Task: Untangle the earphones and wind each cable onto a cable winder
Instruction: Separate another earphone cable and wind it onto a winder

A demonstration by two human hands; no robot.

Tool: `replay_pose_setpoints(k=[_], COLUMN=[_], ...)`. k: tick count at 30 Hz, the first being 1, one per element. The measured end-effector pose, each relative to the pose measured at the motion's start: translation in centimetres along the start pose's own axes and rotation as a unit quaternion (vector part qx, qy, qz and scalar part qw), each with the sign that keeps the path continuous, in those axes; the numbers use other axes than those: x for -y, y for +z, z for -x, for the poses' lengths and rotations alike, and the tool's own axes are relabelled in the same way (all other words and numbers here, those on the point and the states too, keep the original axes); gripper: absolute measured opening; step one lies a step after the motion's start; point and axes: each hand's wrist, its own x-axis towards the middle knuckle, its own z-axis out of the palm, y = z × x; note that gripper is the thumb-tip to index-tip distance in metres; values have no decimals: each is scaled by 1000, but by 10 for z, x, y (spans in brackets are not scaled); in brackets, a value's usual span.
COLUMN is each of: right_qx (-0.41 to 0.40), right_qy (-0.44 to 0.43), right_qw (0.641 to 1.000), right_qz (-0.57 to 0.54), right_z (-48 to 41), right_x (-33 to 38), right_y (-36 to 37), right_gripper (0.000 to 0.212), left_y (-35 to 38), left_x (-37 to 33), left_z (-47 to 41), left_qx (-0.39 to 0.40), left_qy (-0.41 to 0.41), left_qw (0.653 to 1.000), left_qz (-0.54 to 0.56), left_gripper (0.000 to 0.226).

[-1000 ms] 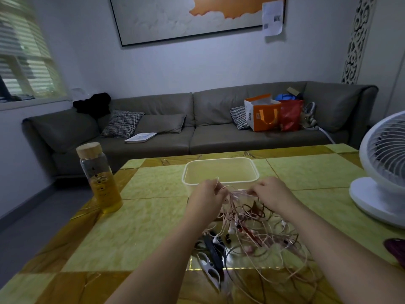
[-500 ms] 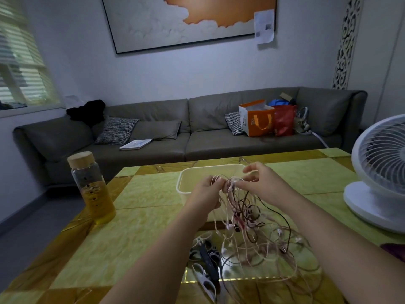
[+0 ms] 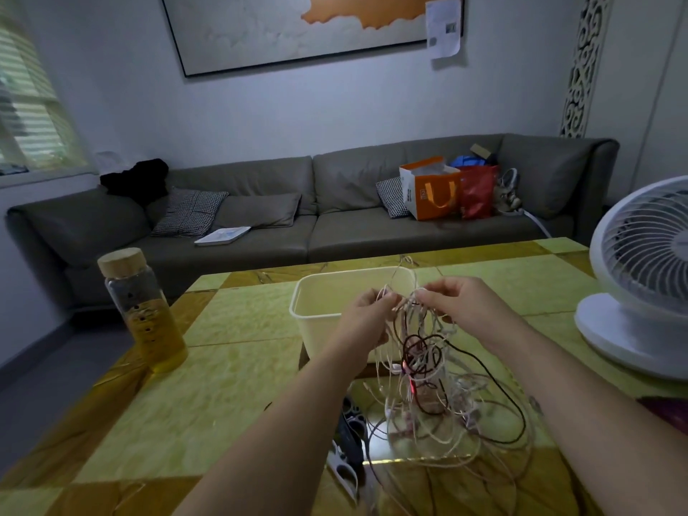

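A tangled bundle of earphone cables (image 3: pixel 428 374), mostly pale pink-white with one dark brown cable, hangs from both hands down to the yellow table (image 3: pixel 223 385). My left hand (image 3: pixel 366 310) pinches the top of the bundle. Just to its right, my right hand (image 3: pixel 458 299) pinches pale strands. Both hands are held up in front of a cream plastic tub (image 3: pixel 320 310). Black and white cable winders (image 3: pixel 350 448) lie on the table under my left forearm, beside the loose cable loops.
A glass bottle (image 3: pixel 143 314) of yellow liquid with a wooden lid stands at the table's left. A white fan (image 3: pixel 644 288) stands at the right edge. A dark red object (image 3: pixel 666 411) lies near the right. Behind the table is a grey sofa (image 3: pixel 298 206) with bags.
Both hands have risen with the top of the tangle, lifting more cable off the table. The camera has tilted up a little.
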Motion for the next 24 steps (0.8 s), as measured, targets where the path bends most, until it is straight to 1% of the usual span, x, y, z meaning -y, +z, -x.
replay_pose_setpoints(k=[3,5,6,8,9,12,15,17,18,20,22,24], right_qx=[-13,-18,-22,-29,-31,-32,-24,-7,3,24,38,32], right_qy=[22,34,36,30,28,24,15,21,30,61,83,62], right_qw=[1000,999,999,999,999,997,997,998,999,996,980,974], right_qz=[-5,-11,-8,13,32,64,66,58,32,-65,-174,-217], right_z=[3,5,6,8,9,12,12,12,11,8,7,5], right_x=[-17,-21,-22,-22,-21,-17,-15,-15,-15,-14,-7,3], right_y=[3,5,6,8,9,12,12,11,9,5,-2,-7], right_gripper=[15,5,3,15,17,18,14,17,19,20,15,11], left_y=[2,1,0,-1,-3,-7,-9,-11,-12,-14,-16,-16], left_x=[9,13,15,17,18,18,18,17,15,9,0,-8], left_z=[3,3,3,5,5,5,7,6,6,5,6,6], left_qx=[-21,-24,-22,-22,-27,-46,-69,-86,-93,-97,-95,-100], left_qy=[32,57,66,76,81,99,104,110,114,120,126,142], left_qw=[993,989,988,986,984,981,982,981,981,983,985,984], left_qz=[-109,-136,-141,-148,-155,-159,-144,-136,-128,-97,-65,-30], left_gripper=[12,12,12,16,18,22,18,15,14,14,16,18])
